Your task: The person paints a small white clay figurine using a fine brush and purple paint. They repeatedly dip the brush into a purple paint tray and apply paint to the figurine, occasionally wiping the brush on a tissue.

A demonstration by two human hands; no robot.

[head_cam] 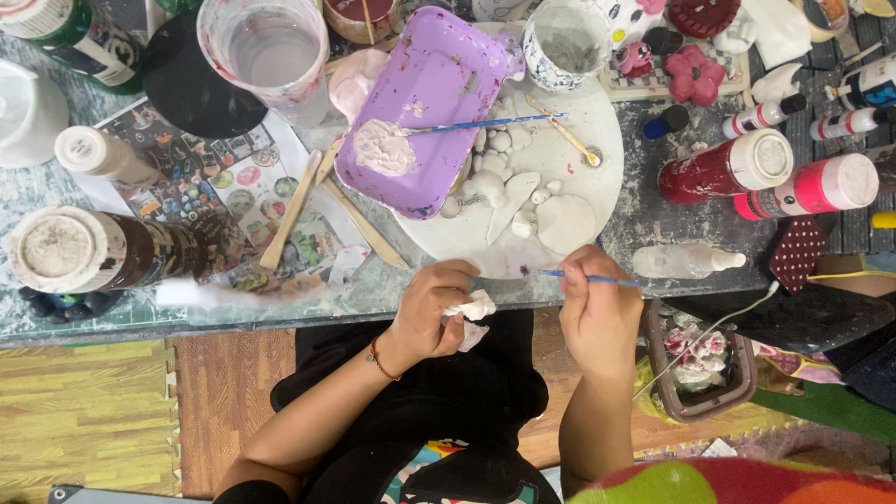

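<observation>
A small white figure [478,305] is pinched at the table's [644,224] edge in the closed left hand [427,317] while a thin blue brush [586,277] is gripped by the right hand [599,322], so stray paint could be smeared if the loosely held piece were turned.

Our left hand [427,317] hides most of the white piece [476,306]; the top edge crops the cup [271,51].

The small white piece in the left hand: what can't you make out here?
- White piece, head view: shape hidden by the left hand curled around it.
- Blue brush in the right hand: tip too small.
- Brown bottle: near end blurred.
- Paint bottles: cut off at right edge.
</observation>
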